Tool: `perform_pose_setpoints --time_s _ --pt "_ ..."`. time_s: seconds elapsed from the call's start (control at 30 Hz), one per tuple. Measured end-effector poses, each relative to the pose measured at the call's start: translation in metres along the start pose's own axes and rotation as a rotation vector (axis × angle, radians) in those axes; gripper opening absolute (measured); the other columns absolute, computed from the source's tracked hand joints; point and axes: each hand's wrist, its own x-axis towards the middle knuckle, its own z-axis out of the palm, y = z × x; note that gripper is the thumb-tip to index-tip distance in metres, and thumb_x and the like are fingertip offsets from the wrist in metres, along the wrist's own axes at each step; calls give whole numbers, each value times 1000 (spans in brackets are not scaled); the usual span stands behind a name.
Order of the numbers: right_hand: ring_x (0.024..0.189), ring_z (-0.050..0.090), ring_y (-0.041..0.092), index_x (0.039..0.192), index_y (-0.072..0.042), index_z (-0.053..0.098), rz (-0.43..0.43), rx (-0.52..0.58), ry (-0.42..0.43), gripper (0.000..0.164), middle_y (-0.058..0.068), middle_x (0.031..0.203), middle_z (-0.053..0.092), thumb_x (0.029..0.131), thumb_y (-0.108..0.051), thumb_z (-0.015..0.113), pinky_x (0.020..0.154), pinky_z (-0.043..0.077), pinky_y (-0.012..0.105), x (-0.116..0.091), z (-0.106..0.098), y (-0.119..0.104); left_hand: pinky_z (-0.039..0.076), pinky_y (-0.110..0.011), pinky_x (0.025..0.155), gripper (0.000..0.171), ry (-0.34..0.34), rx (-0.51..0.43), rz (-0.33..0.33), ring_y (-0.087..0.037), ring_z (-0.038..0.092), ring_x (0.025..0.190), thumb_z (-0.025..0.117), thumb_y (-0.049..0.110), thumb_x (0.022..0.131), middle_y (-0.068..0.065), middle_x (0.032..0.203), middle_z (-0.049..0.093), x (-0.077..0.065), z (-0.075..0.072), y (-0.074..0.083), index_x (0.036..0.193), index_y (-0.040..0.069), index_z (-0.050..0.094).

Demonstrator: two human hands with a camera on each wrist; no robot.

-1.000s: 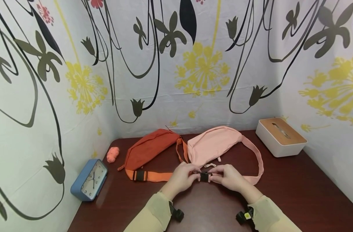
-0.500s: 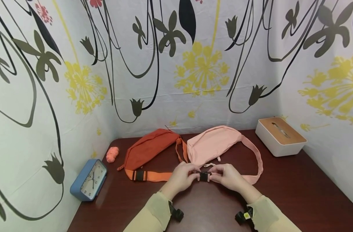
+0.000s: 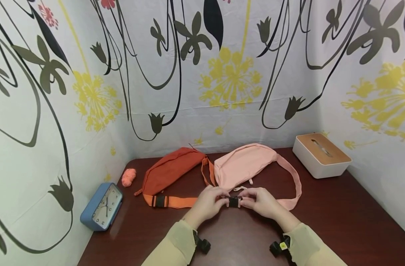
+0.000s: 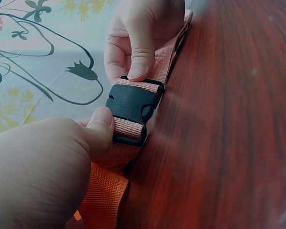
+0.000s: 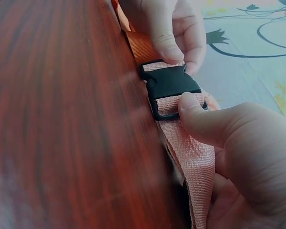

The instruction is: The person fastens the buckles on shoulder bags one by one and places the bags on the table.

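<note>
A black side-release buckle on the pink strap of a pink waist bag lies between both hands. Its two halves sit joined, as the left wrist view of the buckle shows. My left hand pinches its left end, thumb on the webbing there. At the other end, my right hand holds the buckle the same way; in the right wrist view the pink strap runs down from it past the palm. A red-orange waist bag lies to the left, its orange strap passing behind my left hand.
A blue alarm clock and a small coral bundle of yarn stand at the left edge of the dark wooden table. At back right is a white tissue box with a wooden lid. Patterned cloth walls three sides.
</note>
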Motion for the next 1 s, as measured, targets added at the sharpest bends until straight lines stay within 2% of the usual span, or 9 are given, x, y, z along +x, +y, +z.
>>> perform_pose_setpoints --time_s 0.6,1.0 --pt "86 66 -3 108 -26 83 28 39 -21 12 -8 102 80 97 -25 87 79 54 19 1 1 0 48 -25 91 6 6 15 5 -9 58 99 77 33 105 18 112 78 1 3 -3 110 32 79" --pt "83 66 -1 106 -27 83 24 40 -23 9 -11 97 80 98 -29 86 77 53 19 -2 -1 3 50 -25 91 11 -11 30 28 -8 60 100 76 33 105 17 112 79 2 -1 1 115 31 80"
